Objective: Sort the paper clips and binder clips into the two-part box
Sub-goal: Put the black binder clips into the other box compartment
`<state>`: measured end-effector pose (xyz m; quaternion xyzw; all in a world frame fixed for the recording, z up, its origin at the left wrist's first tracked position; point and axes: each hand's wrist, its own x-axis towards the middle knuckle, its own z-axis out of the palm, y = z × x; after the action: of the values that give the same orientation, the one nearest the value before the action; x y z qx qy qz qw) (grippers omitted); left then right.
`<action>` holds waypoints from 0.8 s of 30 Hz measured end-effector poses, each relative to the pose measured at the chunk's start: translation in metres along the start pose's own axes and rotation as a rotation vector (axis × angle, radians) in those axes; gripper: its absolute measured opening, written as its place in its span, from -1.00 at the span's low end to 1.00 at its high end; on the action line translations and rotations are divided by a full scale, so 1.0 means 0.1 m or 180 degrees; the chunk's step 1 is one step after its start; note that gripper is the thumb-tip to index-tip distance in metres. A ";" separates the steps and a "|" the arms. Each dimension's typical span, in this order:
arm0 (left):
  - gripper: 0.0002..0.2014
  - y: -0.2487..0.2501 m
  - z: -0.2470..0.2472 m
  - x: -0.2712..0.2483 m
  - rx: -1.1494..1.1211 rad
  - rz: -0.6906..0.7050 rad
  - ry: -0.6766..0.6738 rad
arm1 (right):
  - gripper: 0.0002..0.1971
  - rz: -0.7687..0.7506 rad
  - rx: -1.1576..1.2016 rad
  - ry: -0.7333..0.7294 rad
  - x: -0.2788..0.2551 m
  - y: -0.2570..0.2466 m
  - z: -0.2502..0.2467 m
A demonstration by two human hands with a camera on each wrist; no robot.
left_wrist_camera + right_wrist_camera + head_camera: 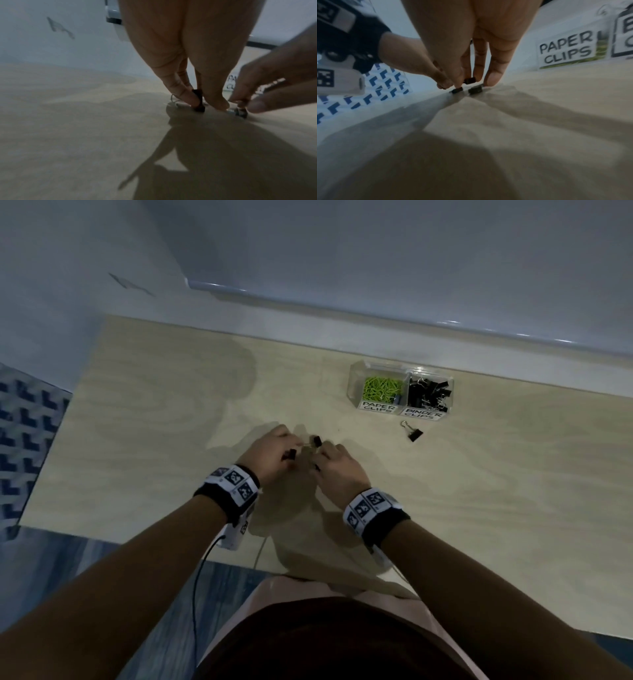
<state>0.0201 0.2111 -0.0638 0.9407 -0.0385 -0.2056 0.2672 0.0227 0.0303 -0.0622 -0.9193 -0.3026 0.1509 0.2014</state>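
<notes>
Nearly done: box (356,385) at far right is already full of both kinds. Left hand (270,453) and right hand (337,463) each pinch binder clips (317,440) off the table (154,422); one stray clip (412,433) sits near the box.

The camera on my head looks steeply down over my forearms at the desk (479,508), taking in its far edge and the wall. Each wrist camera sits low, almost skimming the desk, and faces forward along my fingers (188,94). Both wrist views share the patch where my hands meet; the right one also catches the box (566,50) label close up, and my left wrist.
</notes>
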 end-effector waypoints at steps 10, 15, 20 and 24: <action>-0.96 0.08 0.08 0.12 0.0011 -0.0108 0.0217 | -0.88 0.0187 0.0065 0.0067 -0.06 0.28 -0.08; -0.91 0.24 0.08 0.16 -0.0446 -0.0079 0.0659 | -0.80 0.1258 0.0423 0.1275 -0.30 0.96 -0.44; -0.72 0.34 0.07 0.12 -0.0466 -0.0541 0.0798 | -0.75 0.1393 0.0054 0.0927 -0.27 1.34 -0.60; -0.52 0.29 0.11 -0.01 -0.0041 -0.1020 0.0332 | -0.73 0.1290 -0.0211 0.0593 -0.22 1.42 -0.52</action>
<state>0.0162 0.1813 -0.0574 0.9425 0.1271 -0.1967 0.2386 0.0967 -0.1027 -0.0785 -0.9774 -0.0967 0.0927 0.1638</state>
